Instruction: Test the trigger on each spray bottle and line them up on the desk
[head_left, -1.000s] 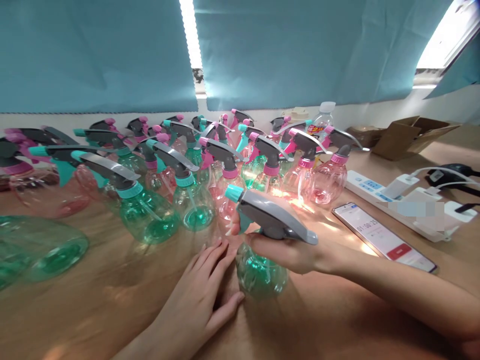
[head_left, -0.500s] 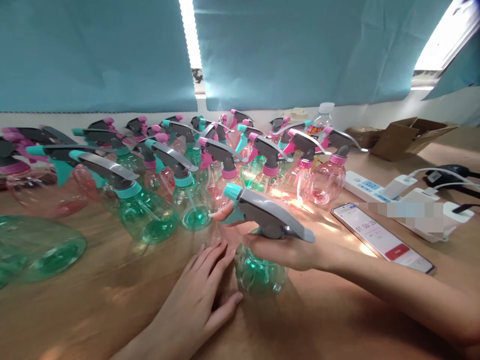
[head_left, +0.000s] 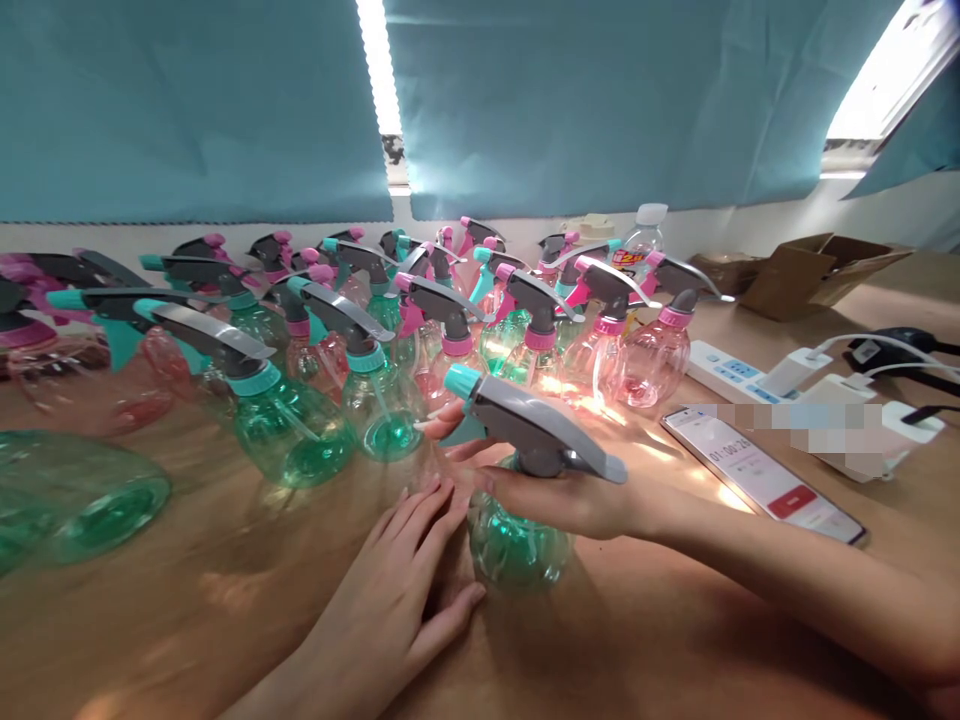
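Observation:
A green spray bottle (head_left: 519,545) with a grey and turquoise trigger head (head_left: 536,425) stands upright on the table in front of me. My right hand (head_left: 555,500) is around its neck, thumb on the near side. Beyond the trigger, the fingertips of that hand stick out on the left; the rest of the fingers are partly hidden by the bottle. My left hand (head_left: 397,575) lies palm down on the table just left of the bottle, fingers stretched out and thumb apart, holding nothing.
Several pink spray bottles (head_left: 652,360) and green spray bottles (head_left: 296,440) crowd the table's far side and left. At right lie a phone (head_left: 765,475) and a power strip (head_left: 731,372) with plugged-in chargers. An open cardboard box (head_left: 814,278) sits behind them.
The fingers of my right hand beyond the trigger have spread slightly apart. The bottle and my left hand stay nearly where they were.

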